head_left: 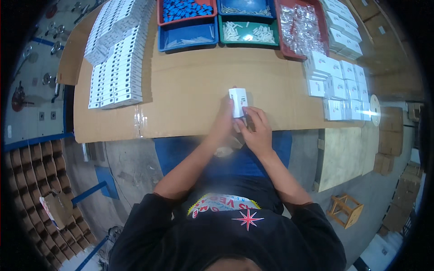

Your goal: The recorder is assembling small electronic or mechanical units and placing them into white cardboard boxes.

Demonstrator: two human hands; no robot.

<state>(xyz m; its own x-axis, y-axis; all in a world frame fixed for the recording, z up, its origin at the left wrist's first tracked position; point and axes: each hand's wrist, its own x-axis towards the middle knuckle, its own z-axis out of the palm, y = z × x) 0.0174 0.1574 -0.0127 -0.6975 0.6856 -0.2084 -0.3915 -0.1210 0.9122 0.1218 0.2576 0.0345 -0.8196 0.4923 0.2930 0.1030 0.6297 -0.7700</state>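
Observation:
A small white carton [238, 100] is held between my two hands over the near part of the cardboard-covered table [190, 86]. My left hand [223, 118] grips its left side, fingers closed round it. On the lower right side, the thumb and fingers of my right hand [257, 129] pinch the carton near its bottom end. What lies under my fingers at that end is hidden. Dark print shows on the carton's upper face.
Tall stacks of white cartons [118, 67] stand at the left, more cartons [335, 88] at the right. Along the back sit a red tray of blue pieces [187, 10], a blue tray [187, 37], a green tray of white plugs [248, 32] and a red tray of clear bags [302, 29].

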